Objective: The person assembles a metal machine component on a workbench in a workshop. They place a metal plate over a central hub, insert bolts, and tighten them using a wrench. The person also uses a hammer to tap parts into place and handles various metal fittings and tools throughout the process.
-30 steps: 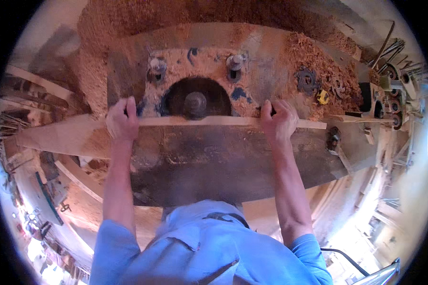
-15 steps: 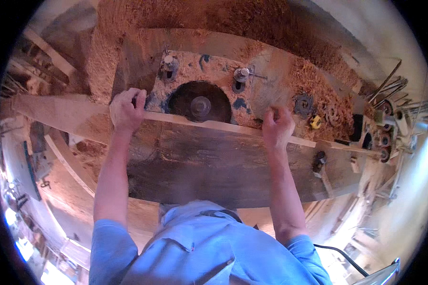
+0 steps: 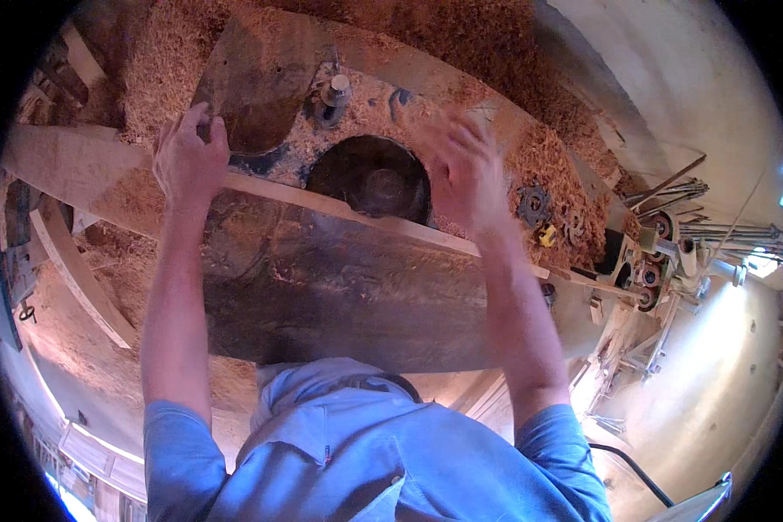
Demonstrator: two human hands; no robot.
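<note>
My left hand (image 3: 191, 158) is closed with curled fingers over the left stretch of a long pale wooden strip (image 3: 313, 204); the wood under it is hidden. The strip runs along the near side of a round dark opening (image 3: 331, 170) with a spindle (image 3: 384, 184) in its middle. My right hand (image 3: 465, 174) is smeared by motion, raised just right of the opening, its fingers looking spread with nothing visible in them. It covers the place where a second clamp bolt stood. The other clamp bolt (image 3: 337, 89) stands in its slot at the far left of the opening.
Reddish shavings (image 3: 552, 157) cover much of the machine table (image 3: 348, 300). Toothed dark discs (image 3: 533, 206) and a small yellow tape measure (image 3: 546, 236) lie at the right. A curved wooden piece (image 3: 83, 283) leans at the left. Metal rods (image 3: 670, 193) stick out at the far right.
My right hand has left the strip and moved up and left toward the opening, its fingers loosening from a fist. My left hand has shifted outward along the strip. The whole view has tilted.
</note>
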